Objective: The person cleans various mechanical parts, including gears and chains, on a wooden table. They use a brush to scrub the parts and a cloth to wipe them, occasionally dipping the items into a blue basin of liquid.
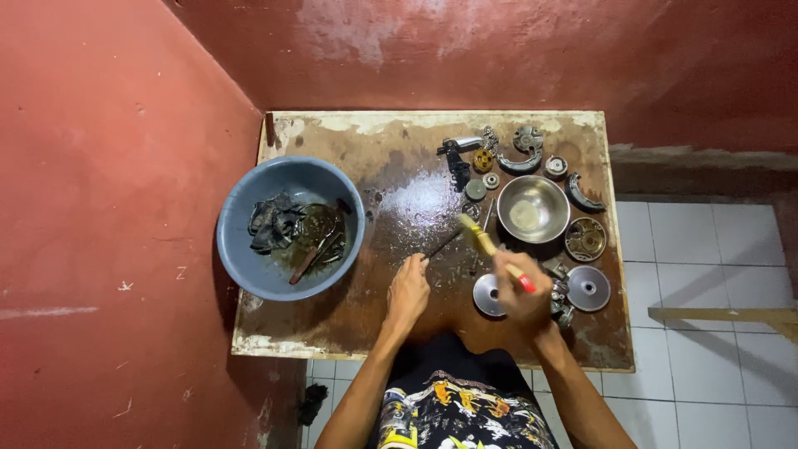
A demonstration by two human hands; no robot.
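Seen from above, we work at a wet, oil-stained wooden table (pixel 357 316) set in a corner between red walls. Our left hand (pixel 409 291) pinches the near end of a thin dark rod (pixel 443 244), the fingers closed narrowly around it while its far end rests toward the middle of the board. Our right hand (pixel 525 291) is wrapped around the red handle of a small paintbrush (pixel 492 249), bristles pointing up and left, just beside the rod's tip; the hand is motion-blurred, so we cannot tell the exact lie of each finger.

The rod looks stiff, light and probably greasy, so we judge it slippery and best gripped firmly at the end, as it is now. The brush is light, with soft bristles, and handles best from the painted grip.

Just beyond the brush stands a steel bowl (pixel 532 208) with a little pale liquid. Around it lie metal machine parts: a curved shoe (pixel 580 195), a round housing (pixel 585 239), two flat discs (pixel 588 288) near the right hand, and small gears (pixel 484 160) at the table's far edge. On the left, well apart, a blue plastic basin (pixel 241 241) holds dark rags and murky fluid.
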